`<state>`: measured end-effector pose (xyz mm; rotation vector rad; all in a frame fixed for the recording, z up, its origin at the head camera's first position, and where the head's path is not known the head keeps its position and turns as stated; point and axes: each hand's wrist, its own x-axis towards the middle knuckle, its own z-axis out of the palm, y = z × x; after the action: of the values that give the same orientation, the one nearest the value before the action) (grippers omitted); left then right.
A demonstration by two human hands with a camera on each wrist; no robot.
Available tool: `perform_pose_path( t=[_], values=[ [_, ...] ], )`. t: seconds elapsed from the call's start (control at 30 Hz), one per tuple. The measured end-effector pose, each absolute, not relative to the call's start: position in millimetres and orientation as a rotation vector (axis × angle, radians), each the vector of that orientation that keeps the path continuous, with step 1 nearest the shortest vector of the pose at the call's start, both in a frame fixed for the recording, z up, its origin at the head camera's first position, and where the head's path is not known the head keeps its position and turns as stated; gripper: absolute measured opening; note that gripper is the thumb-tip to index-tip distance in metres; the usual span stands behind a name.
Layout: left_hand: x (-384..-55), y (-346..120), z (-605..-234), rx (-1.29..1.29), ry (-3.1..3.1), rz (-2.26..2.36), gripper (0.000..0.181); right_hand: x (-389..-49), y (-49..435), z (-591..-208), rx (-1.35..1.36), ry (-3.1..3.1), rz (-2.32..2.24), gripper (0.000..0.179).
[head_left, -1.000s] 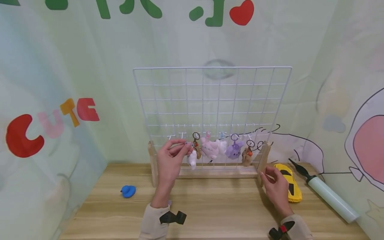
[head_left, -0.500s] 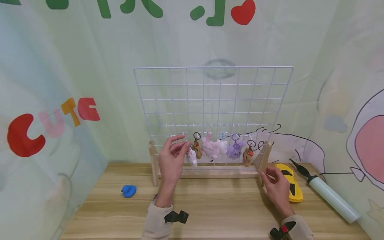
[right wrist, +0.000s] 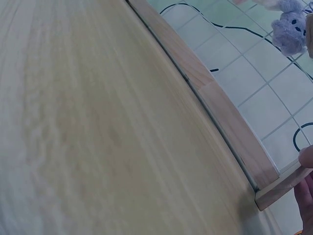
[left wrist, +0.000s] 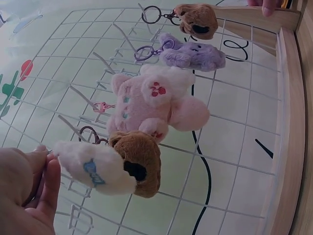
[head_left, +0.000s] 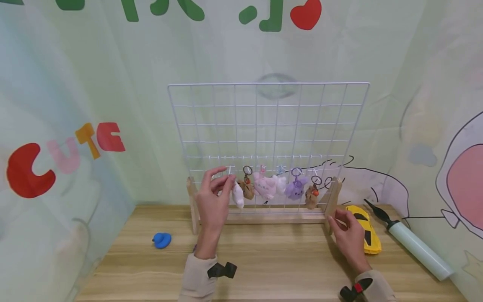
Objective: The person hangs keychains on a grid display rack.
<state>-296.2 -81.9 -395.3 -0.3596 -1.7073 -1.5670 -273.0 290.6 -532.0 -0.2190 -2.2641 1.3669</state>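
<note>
My left hand (head_left: 214,201) pinches the top end of a white plush keychain (head_left: 238,195) between thumb and fingertips, close to a white hook (head_left: 230,170) on the wire grid (head_left: 267,126). Whether its ring is on the hook is hidden. In the left wrist view, the white plush, with blue stitching, overlaps a brown plush keychain (left wrist: 146,166). Beyond hang a pink plush (left wrist: 137,107), a purple plush (left wrist: 193,55) and another brown plush (left wrist: 196,22). My right hand (head_left: 349,235) grips the grid's right wooden upright (head_left: 333,203), thumb and fingers on opposite sides.
Behind the right hand lies a yellow toy car (head_left: 366,230), and beside it a pale pump (head_left: 419,249) with a black nozzle. A blue rubber duck (head_left: 162,240) sits left on the wooden table (head_left: 279,264). A printed curtain (head_left: 113,63) hangs behind.
The left hand, with the white plush, has shifted slightly up toward the hook; the plush has swung and now hangs tilted by the brown one. The right hand stays on the upright.
</note>
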Motion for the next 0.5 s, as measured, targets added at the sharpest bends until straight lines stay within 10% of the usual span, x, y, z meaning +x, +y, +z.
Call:
perform_pose_path(
  t=[0.5],
  values=[
    [-301.6,-82.3,-396.0,-0.327,-1.687,-1.641,0.014,-273.4,291.5,-532.7,-0.233,-2.274,1.353,0.04]
  ],
)
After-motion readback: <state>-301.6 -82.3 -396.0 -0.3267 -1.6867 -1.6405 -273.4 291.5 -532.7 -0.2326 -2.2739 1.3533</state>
